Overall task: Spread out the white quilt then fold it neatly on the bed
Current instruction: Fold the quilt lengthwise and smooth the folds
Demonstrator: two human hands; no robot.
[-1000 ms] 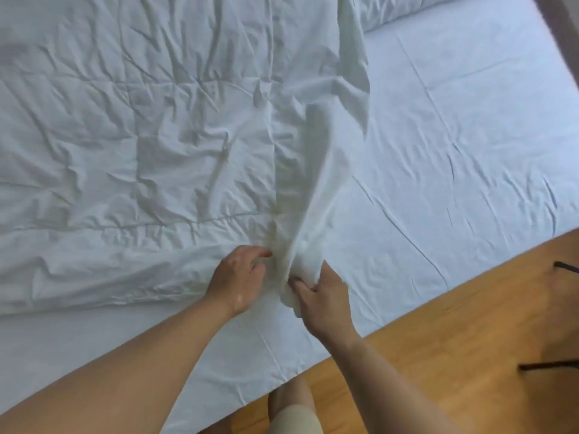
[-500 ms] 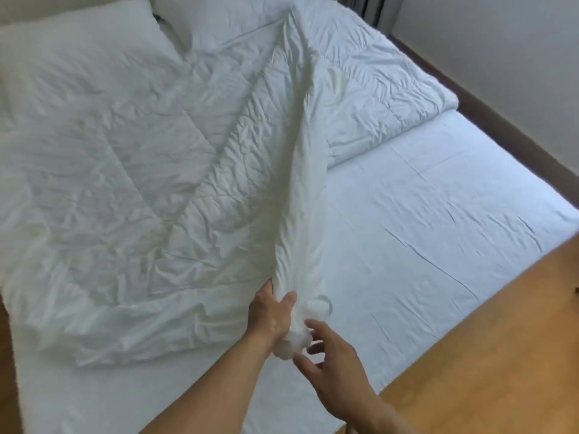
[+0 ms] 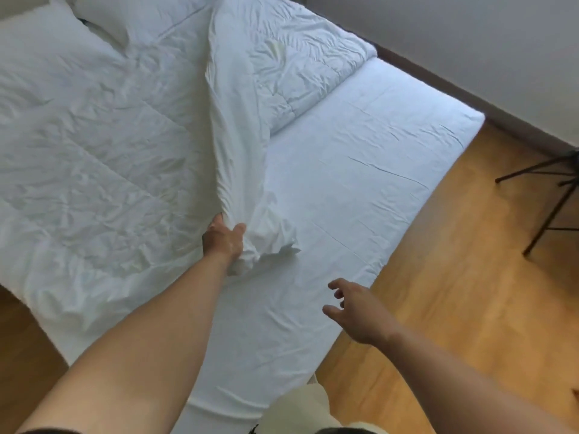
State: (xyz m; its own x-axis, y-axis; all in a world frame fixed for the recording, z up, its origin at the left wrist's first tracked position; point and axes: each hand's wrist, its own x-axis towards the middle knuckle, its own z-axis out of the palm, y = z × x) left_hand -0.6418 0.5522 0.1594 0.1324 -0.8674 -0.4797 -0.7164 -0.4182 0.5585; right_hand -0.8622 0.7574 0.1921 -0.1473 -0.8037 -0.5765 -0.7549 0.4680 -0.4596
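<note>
Head view: your left hand [image 3: 224, 239] is clamped on a bunched corner of the quilt [image 3: 103, 145], fingers closed around the cloth. From that hand a raised ridge of quilt runs up toward the pillows [image 3: 62, 42]. The quilt lies crumpled across the left and far part of the bed [image 3: 360, 170]; right of the ridge the sheet is bare. Your right hand [image 3: 357, 311] hovers right of the quilt corner, fingers apart, holding nothing.
</note>
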